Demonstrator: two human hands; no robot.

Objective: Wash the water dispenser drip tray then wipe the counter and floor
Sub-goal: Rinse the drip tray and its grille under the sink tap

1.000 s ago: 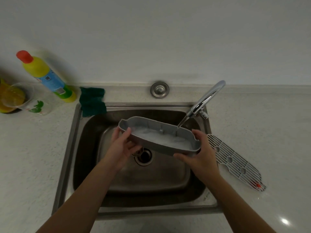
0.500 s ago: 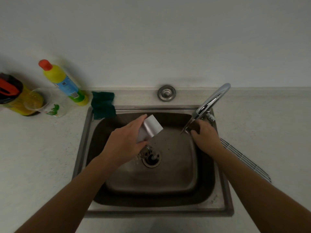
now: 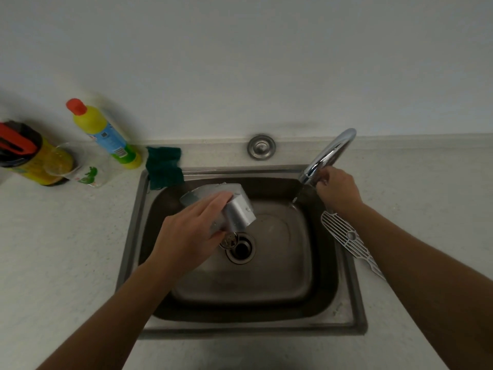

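The pale speckled counter (image 3: 53, 263) surrounds the steel sink (image 3: 128, 249), which fills the middle of the view. Over the sink's basin, toward its back left and just above the open drain (image 3: 241, 248), the left hand (image 3: 192, 233) grasps the grey drip tray (image 3: 237, 209). Its fingers lie across the top and the thumb is tucked beneath, and the tray is tipped steeply so that its wet outer wall faces up. At the sink's back right corner the chrome faucet (image 3: 328, 153) arches toward the basin, and a thin stream of water falls from it. The right hand (image 3: 337, 189) has its fingers curled round the faucet's lower part. The white slotted grille (image 3: 344, 236) lies on the sink's right rim, partly hidden under the right forearm. A dark green cloth (image 3: 164, 166) hangs over the sink's back left corner. Left of the sink stand a yellow bottle with a red cap (image 3: 104, 134), a clear cup (image 3: 88, 169) and a yellow jar with a dark lid (image 3: 32, 158). Behind the sink sits a round metal cap (image 3: 261, 146).
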